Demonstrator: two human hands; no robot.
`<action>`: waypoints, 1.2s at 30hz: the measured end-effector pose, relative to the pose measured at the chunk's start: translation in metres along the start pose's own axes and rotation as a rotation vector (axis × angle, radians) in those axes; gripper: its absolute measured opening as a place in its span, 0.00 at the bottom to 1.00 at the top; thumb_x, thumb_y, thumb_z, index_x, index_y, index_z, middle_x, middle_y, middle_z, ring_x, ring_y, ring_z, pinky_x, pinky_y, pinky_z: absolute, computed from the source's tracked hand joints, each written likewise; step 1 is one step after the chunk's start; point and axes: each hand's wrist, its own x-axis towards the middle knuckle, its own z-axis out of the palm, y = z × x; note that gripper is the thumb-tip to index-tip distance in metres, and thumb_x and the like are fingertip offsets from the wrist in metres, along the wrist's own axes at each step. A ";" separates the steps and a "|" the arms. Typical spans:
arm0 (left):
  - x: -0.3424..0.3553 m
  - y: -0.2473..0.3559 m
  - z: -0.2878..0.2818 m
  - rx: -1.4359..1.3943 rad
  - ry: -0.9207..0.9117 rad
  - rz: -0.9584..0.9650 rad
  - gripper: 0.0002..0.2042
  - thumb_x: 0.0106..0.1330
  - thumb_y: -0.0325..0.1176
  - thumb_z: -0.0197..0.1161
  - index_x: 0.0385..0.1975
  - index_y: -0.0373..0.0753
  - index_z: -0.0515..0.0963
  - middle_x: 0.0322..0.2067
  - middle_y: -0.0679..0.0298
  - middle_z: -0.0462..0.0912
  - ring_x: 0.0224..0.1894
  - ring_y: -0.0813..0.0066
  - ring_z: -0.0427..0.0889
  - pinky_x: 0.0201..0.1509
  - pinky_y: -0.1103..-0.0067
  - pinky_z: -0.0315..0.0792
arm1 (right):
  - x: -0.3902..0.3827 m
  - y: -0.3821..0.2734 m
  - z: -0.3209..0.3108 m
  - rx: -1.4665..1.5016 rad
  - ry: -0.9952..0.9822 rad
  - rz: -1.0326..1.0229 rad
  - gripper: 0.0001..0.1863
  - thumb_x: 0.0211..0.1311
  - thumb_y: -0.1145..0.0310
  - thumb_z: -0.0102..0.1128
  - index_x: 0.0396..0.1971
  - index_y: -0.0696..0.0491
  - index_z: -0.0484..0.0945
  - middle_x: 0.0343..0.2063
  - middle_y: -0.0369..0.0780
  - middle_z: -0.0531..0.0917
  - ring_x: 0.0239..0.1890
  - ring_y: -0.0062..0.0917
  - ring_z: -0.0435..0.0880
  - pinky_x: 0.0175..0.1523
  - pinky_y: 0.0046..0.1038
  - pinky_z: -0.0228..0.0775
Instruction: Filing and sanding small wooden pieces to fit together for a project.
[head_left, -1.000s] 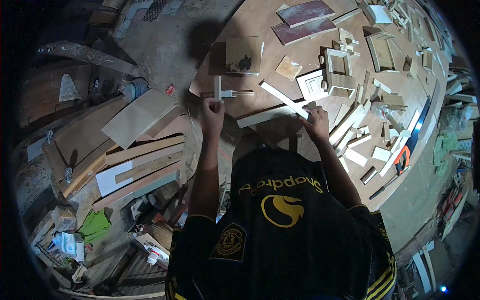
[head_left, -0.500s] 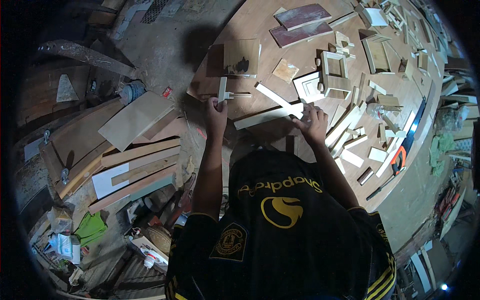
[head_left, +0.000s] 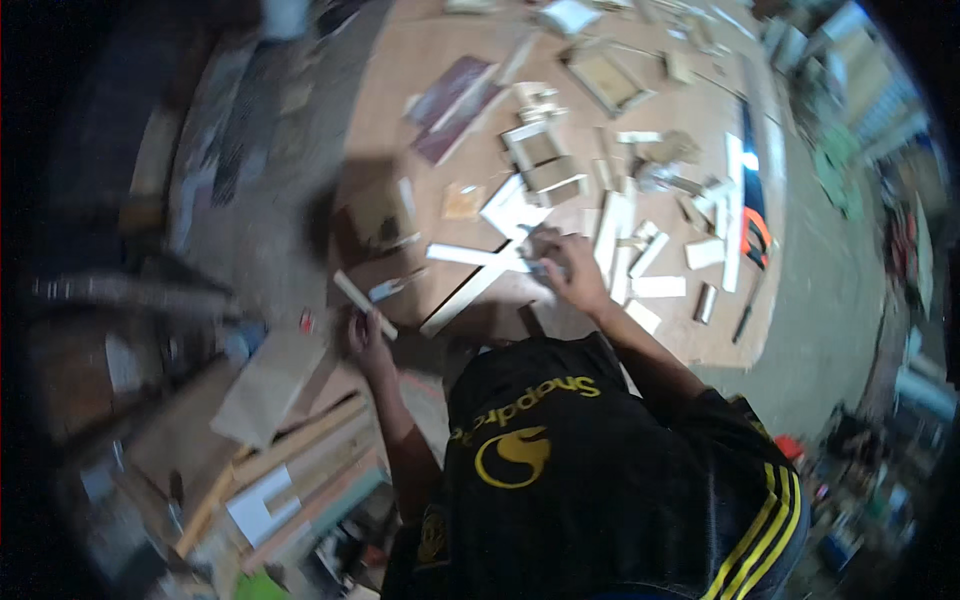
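My left hand is closed around a short pale wooden strip at the table's near left edge. A small pale wood piece lies just right of that strip. At the near middle, my right hand pinches the right end of a light wooden strip. This strip crosses over a longer wooden bar, which lies slanted on the tabletop. Motion blur smears the right fingertips, and whether they also touch the bar is unclear.
A small wooden frame box, dark red boards and several loose offcuts cover the table. A handsaw with an orange handle lies at the right. Stacked boards stand on the floor at left.
The view has swung, so the table appears turned and shifted left. My left hand still holds its strip, now tilted the other way. My right hand stays at the crossed pieces.
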 end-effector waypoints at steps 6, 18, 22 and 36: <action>-0.041 0.009 0.042 -0.165 -0.586 -0.351 0.09 0.69 0.30 0.54 0.46 0.37 0.70 0.31 0.62 0.75 0.30 0.73 0.76 0.38 0.78 0.72 | -0.012 -0.017 -0.005 0.309 -0.108 0.040 0.15 0.60 0.69 0.58 0.47 0.53 0.77 0.39 0.45 0.80 0.33 0.36 0.81 0.40 0.32 0.74; -0.107 0.062 0.137 -0.185 -1.001 -0.412 0.08 0.70 0.34 0.44 0.44 0.40 0.65 0.26 0.64 0.70 0.19 0.80 0.63 0.24 0.81 0.62 | 0.026 0.040 -0.160 -0.759 0.409 0.355 0.09 0.52 0.62 0.61 0.34 0.43 0.85 0.40 0.38 0.79 0.48 0.37 0.74 0.52 0.45 0.61; -0.123 0.090 0.112 -0.227 -0.917 -0.330 0.09 0.72 0.36 0.44 0.45 0.40 0.66 0.25 0.64 0.70 0.18 0.79 0.62 0.23 0.80 0.62 | 0.057 0.092 -0.170 -1.004 0.188 0.189 0.11 0.56 0.63 0.57 0.37 0.38 0.86 0.39 0.36 0.81 0.48 0.35 0.76 0.56 0.49 0.58; -0.138 0.134 0.041 -0.563 -0.791 -0.151 0.15 0.75 0.40 0.42 0.50 0.37 0.68 0.25 0.64 0.70 0.18 0.83 0.61 0.22 0.84 0.58 | 0.106 0.097 -0.173 -1.016 -0.119 0.206 0.10 0.57 0.60 0.56 0.35 0.43 0.84 0.36 0.37 0.85 0.47 0.33 0.79 0.55 0.48 0.60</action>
